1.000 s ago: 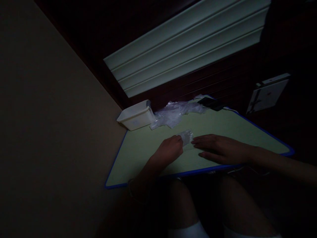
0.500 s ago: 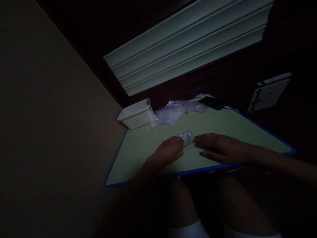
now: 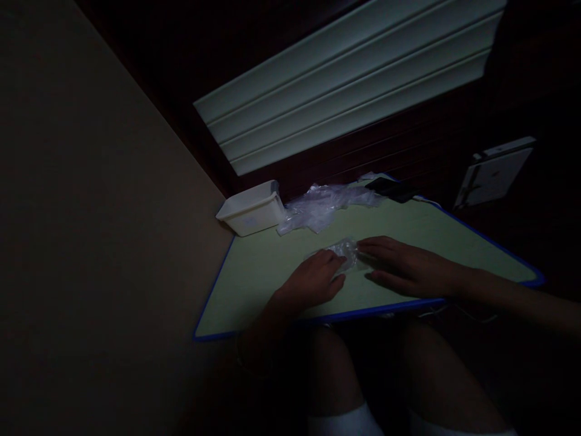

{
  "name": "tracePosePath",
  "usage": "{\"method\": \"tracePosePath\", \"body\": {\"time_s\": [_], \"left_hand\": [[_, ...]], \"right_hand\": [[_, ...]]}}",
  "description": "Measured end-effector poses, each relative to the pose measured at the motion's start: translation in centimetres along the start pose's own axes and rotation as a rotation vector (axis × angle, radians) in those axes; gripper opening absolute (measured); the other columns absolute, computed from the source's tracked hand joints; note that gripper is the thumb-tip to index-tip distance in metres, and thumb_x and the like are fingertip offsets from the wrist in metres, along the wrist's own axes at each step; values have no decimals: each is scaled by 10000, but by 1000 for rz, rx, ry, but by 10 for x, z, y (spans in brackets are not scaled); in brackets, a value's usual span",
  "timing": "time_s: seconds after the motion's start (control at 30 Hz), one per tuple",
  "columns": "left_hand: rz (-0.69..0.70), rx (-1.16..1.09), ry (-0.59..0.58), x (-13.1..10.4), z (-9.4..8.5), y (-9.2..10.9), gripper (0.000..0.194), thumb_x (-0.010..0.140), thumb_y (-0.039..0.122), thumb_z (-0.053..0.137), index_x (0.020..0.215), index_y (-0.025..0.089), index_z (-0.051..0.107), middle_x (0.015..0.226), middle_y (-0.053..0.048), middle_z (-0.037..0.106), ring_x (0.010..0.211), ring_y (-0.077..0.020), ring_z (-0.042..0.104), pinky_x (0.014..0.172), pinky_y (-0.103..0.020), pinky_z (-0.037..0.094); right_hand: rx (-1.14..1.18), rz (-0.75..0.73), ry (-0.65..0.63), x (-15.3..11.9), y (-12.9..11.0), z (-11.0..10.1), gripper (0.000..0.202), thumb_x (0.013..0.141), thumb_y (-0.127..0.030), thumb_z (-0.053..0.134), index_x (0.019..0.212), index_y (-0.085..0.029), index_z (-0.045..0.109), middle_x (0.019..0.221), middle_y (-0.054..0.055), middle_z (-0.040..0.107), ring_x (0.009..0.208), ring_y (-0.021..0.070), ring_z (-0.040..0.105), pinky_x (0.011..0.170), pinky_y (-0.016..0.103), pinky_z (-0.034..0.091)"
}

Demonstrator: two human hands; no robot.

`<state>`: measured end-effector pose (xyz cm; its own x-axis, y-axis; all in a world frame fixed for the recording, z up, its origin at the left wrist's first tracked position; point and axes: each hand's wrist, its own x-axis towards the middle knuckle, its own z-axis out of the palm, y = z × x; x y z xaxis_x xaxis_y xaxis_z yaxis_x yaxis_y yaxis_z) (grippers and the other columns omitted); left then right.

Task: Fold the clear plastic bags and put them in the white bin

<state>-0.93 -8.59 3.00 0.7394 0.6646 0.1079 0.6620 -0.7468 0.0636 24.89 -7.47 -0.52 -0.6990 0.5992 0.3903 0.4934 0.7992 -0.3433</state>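
A small clear plastic bag [image 3: 348, 249] lies flat on the pale green tabletop [image 3: 254, 278], between my two hands. My left hand [image 3: 315, 278] rests on the bag's left part, its index finger stretched over the plastic and its thumb apart. From the right, my right hand [image 3: 402, 265] lies with long straight fingers, the tips touching the bag's right edge and the thumb spread below. Dim light hides whether anything is inside the bag.
Crumpled clear plastic bags [image 3: 318, 206] lie along the table's back. A white plastic bin [image 3: 254, 212] stands at the back left by the wall. A dark flat object [image 3: 394, 189] with a white cable is at the back right. Blue edging [image 3: 372, 312] borders the table.
My left hand has gone from a closed fist at the bag's edge to lying on it with fingers extended. More of the bag shows. My right fingertips have shifted slightly up.
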Motion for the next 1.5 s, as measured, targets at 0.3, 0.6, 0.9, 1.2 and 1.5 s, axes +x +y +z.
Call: {"method": "tracePosePath", "body": {"time_s": [0.3, 0.6, 0.9, 1.2, 1.5], "left_hand": [[3, -1, 10, 2, 4, 4, 410, 925, 258, 436, 1318, 218, 544, 1099, -97, 549, 1080, -231, 500, 974, -402, 430], [46, 37, 67, -2, 13, 1, 392, 939, 245, 412, 1307, 209, 543, 1451, -76, 441, 1365, -224, 347, 1124, -434, 315], [108, 5, 69, -3, 24, -4, 392, 964, 214, 361, 1318, 162, 522, 1434, -63, 494, 1403, -157, 329, 1161, -363, 281], [79, -92, 127, -5, 31, -5, 370, 967, 240, 369, 1288, 177, 543, 1415, -54, 516, 1380, -144, 372, 1144, -377, 325], [78, -43, 112, 0, 16, 2, 377, 922, 203, 392, 1274, 179, 526, 1483, -92, 420, 1423, -195, 291, 1158, -437, 298]], "right_hand": [[16, -73, -31, 2, -5, -5, 331, 912, -304, 529, 1180, -162, 663, 1166, 147, 628, 1081, 254, 592, 947, 412, 487], [39, -90, -17, 3, -4, -5, 311, 908, -306, 534, 1154, -184, 680, 1164, 137, 640, 1077, 261, 595, 946, 427, 488], [8, -79, -28, 2, -4, -5, 326, 919, -300, 520, 1174, -168, 674, 1167, 146, 639, 1087, 256, 594, 955, 417, 485], [27, -45, -9, 0, -3, -4, 310, 912, -322, 527, 1136, -186, 693, 1178, 145, 628, 1077, 262, 601, 937, 427, 498], [39, -26, -14, -1, -3, -4, 310, 902, -328, 541, 1134, -195, 695, 1182, 138, 619, 1064, 259, 604, 929, 422, 501]]}}
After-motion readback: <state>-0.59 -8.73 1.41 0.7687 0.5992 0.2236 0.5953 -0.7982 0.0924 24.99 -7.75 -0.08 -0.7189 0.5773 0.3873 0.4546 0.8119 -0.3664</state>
